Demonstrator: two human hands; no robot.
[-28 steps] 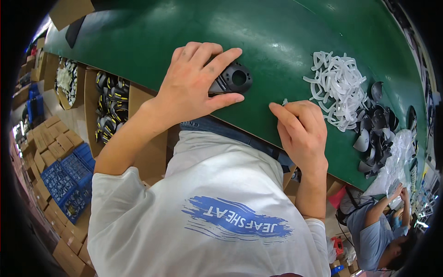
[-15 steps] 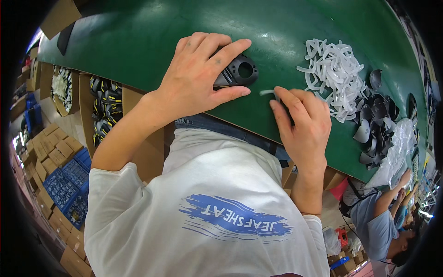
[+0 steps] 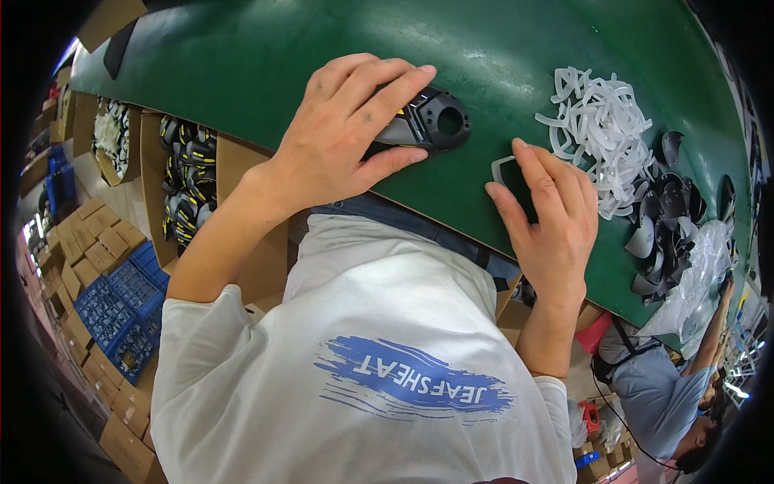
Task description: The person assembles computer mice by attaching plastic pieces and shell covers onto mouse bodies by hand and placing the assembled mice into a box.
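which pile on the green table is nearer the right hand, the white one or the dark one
The white pile of rings: it lies just beyond the right hand. The dark shell pieces sit farther right.

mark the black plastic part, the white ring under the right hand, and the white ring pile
black plastic part (image 3: 435,121), head view, rim beside its round hole
white ring (image 3: 500,165), head view, exposed left corner
white ring pile (image 3: 601,133), head view, middle of heap

Left hand (image 3: 347,133) grips black plastic part (image 3: 431,121) on green table (image 3: 242,64); right hand (image 3: 548,218) presses white ring (image 3: 501,171).
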